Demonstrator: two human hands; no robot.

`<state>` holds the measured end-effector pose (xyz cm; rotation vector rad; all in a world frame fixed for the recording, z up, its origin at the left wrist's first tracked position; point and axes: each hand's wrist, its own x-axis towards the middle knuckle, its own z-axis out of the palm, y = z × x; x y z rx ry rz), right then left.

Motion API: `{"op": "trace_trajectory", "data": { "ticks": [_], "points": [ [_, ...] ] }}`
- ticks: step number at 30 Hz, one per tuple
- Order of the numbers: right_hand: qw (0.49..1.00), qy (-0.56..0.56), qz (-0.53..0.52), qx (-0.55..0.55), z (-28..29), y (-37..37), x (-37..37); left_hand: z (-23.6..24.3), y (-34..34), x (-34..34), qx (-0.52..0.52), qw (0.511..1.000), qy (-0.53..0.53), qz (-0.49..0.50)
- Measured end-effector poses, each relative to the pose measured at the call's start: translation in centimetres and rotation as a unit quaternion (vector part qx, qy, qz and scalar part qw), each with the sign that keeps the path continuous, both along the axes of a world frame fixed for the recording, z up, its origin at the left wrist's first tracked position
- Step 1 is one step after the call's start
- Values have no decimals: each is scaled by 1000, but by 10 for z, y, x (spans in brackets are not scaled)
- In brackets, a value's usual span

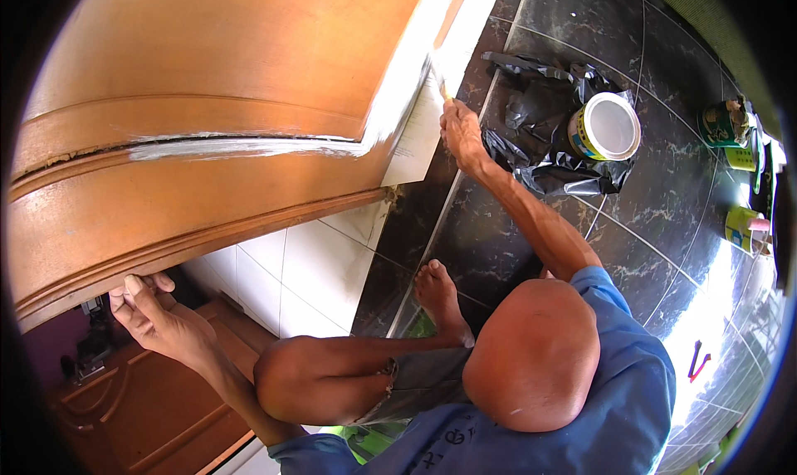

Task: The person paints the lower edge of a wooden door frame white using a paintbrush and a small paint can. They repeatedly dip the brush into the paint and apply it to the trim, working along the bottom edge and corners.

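Note:
My right hand (462, 135) is closed round the handle of a paintbrush (441, 81), its tip against the white-coated edge of a brown wooden door panel (224, 43). White paint (398, 85) covers the panel's right border and streaks left along a groove. Near the panel's lower edge, my left hand (162, 313) hangs loosely curled with some fingers apart and nothing visible in it; I cannot tell whether it touches the wood. A white sheet (408, 147) lies along the panel's right side. To the right stands an open paint can (608, 126) with whitish contents.
Crumpled black plastic (531, 102) lies around the can on dark tiles (573, 14). Further right are a dark green can (724, 125) and a yellow-green container (741, 228). A small red-and-black tool (700, 363) lies on the floor. My bare foot (440, 301) rests by white tiles (311, 267).

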<state>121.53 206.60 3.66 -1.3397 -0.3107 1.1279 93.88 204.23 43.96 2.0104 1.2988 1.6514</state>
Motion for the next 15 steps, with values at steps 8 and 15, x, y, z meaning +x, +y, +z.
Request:
{"op": "trace_trajectory", "data": {
  "ticks": [8,15],
  "points": [
    [997,-27,55,-43,-3,8,-10,2,1,-3,-2,1000,2,-14],
    [989,-19,144,19,5,-38,-24,2,0,-7,7,1000,14,-3]
  ]
}}
